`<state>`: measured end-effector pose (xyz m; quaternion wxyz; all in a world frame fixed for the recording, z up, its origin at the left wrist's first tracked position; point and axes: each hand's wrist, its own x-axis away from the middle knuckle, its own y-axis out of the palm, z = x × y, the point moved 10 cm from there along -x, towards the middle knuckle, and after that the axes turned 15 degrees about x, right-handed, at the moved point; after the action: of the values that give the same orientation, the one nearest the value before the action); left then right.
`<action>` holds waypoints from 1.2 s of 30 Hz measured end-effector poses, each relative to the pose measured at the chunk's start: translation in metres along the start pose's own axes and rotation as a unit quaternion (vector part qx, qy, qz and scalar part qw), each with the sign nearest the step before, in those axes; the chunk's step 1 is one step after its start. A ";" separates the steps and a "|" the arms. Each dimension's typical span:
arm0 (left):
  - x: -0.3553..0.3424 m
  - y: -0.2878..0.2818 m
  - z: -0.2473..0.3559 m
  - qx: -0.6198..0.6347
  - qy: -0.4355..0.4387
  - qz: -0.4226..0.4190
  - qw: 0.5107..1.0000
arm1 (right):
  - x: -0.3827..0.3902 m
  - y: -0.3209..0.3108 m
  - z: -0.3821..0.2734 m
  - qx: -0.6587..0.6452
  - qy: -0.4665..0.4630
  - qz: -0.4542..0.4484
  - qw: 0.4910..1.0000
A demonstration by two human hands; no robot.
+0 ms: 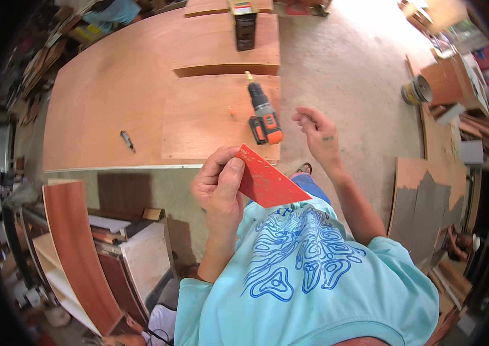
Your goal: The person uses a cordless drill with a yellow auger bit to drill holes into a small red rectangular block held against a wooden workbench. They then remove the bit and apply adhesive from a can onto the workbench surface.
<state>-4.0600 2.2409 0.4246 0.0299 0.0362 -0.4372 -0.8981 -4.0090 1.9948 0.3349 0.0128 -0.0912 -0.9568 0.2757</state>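
My left hand (221, 184) grips a flat, scuffed red piece (264, 179) by its upper corner, holding it above my shirt. My right hand (316, 130) is raised off to the right, fingers loosely curled and apart, holding nothing. Just beyond my hands, a black and orange cordless drill (266, 123) lies on a plywood board (192, 104), with a small orange object (233, 115) beside it. A grey utility knife (127, 140) rests on the larger wooden panel (94, 115) to the left. A dark box (245, 32) stands at the back.
Cabinet parts and boards (66, 225) stand at lower left, near another person's arm (132, 337). On the right are plywood sheets (406, 181), a metal can (416, 90), a wooden cabinet (449, 86) and another person (462, 247). Concrete floor (357, 69) runs between.
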 end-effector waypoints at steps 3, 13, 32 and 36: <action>0.000 0.011 -0.015 -0.045 -0.018 -0.024 0.999 | 0.018 -0.013 -0.080 -0.179 -0.026 -0.154 0.972; 0.034 0.081 -0.026 -0.343 0.019 -0.164 0.925 | 0.072 -0.075 -0.158 0.037 -0.340 -0.118 0.932; 0.094 0.093 -0.145 -0.054 -0.096 -0.083 0.990 | 0.207 -0.230 -0.097 -0.143 -0.455 0.008 0.879; 0.108 0.109 -0.151 -0.067 -0.042 -0.047 0.996 | 0.205 -0.224 -0.070 -0.132 -0.395 -0.036 0.909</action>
<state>-4.1511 2.0460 0.4135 -0.0283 0.0167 -0.3745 -0.9267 -4.2430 1.8824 0.5074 -0.3681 0.0586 -0.9141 0.1596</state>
